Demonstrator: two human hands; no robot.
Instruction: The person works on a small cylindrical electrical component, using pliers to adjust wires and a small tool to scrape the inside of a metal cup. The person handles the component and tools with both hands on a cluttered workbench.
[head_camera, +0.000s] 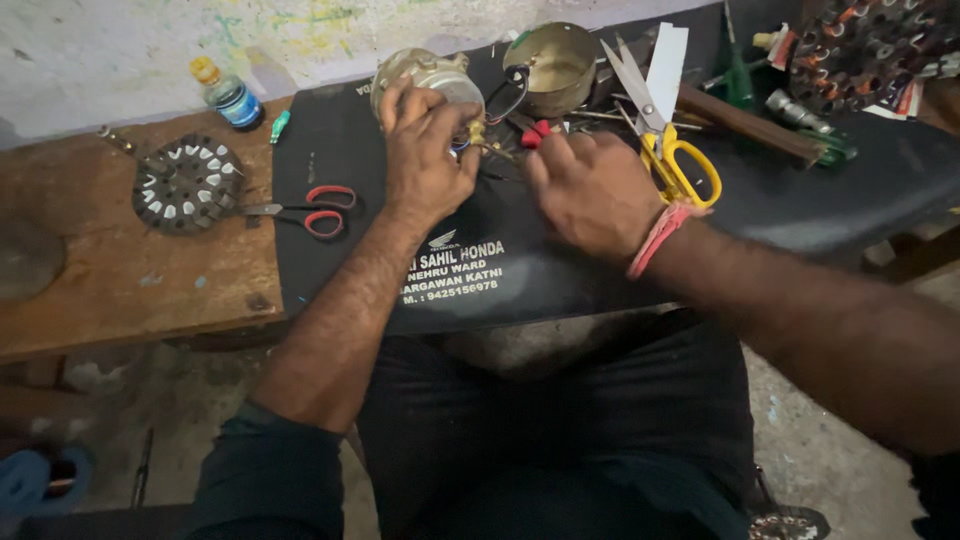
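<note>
Left hand (425, 150): forearm bare, fingers curled, knuckles up, closed in a grip. Right hand (592, 190): palm down, fingers pinched forward (pink thread band at wrist), beside the left.

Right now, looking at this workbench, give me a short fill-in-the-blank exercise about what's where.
1. The scissors beside the right hand have ____ handles.
2. The scissors lying left of the left hand have ____ handles.
3. The left hand rests on a round ____ part.
4. The small bottle by the wall has a ____ cap.

Missing words: yellow; red; metal; yellow
</note>
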